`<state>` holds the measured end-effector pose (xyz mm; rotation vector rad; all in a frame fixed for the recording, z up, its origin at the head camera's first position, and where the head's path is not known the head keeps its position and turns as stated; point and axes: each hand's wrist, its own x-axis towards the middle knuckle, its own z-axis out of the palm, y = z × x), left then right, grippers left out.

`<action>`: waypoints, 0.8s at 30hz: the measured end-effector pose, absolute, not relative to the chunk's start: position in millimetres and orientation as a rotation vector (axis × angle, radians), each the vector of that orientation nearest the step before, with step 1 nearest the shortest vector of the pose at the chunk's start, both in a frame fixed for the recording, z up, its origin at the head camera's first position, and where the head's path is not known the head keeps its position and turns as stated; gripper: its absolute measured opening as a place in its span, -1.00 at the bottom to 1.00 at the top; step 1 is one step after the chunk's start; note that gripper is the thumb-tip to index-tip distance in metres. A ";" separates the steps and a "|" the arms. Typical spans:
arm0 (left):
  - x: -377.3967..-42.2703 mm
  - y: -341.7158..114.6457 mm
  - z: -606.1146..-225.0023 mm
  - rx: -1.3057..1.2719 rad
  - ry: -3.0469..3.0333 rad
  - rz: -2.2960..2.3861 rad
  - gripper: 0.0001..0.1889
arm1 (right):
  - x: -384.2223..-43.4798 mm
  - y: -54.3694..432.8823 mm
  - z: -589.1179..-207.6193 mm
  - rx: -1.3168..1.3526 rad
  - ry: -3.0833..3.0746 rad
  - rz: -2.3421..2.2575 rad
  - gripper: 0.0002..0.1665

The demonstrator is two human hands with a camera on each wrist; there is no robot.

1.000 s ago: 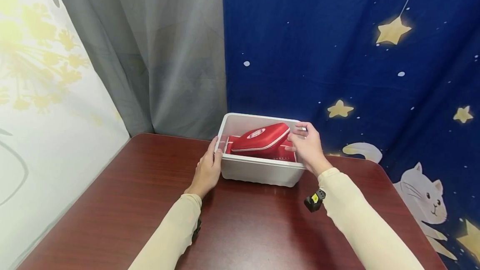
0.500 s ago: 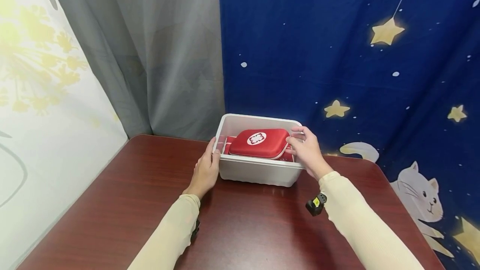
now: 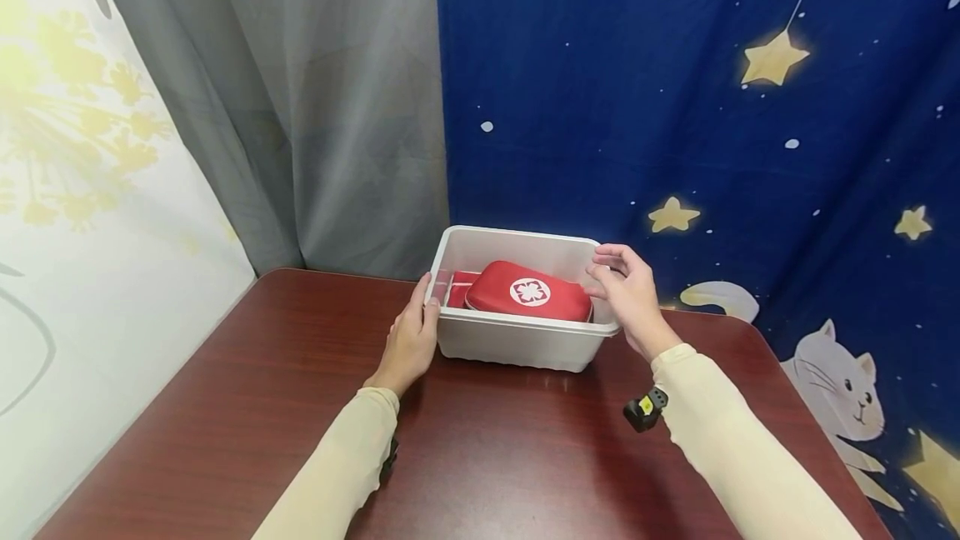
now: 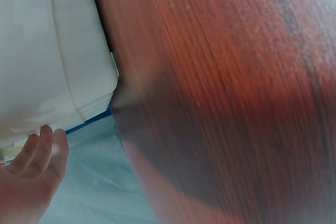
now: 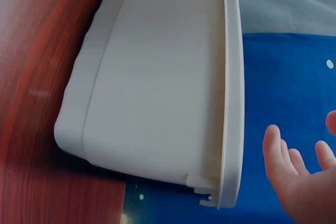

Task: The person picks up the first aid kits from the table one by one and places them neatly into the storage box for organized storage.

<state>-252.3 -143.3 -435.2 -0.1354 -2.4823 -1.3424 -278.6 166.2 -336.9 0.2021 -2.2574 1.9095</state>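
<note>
A red first-aid case (image 3: 495,283) with a white round emblem lies inside a white plastic bin (image 3: 517,344). Beneath its left end shows another flat red item (image 3: 459,286), mostly covered. My left hand (image 3: 408,336) rests against the bin's left side, thumb by the near corner. In the left wrist view, the fingers (image 4: 42,153) reach along the bin's outer wall fairly straight. My right hand (image 3: 630,294) hovers at the bin's right rim with loosely bent fingers, holding nothing. The right wrist view shows that hand (image 5: 302,187) apart from the bin's rim (image 5: 233,103).
The bin stands on a dark red-brown wooden table (image 3: 247,407), close to its far edge. Behind hang a grey curtain (image 3: 367,107) and a blue star-patterned curtain (image 3: 570,107). A white patterned cloth (image 3: 90,215) hangs at the left.
The first-aid case's raised right end has come down and turned toward me in the bin. My right hand has let go and drawn right. The left hand stays at the bin's side.
</note>
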 end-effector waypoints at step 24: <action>-257.5 -154.4 -437.5 -0.185 -2.477 -1.288 -0.41 | -270.4 214.8 -366.9 0.047 -2.439 1.466 -0.59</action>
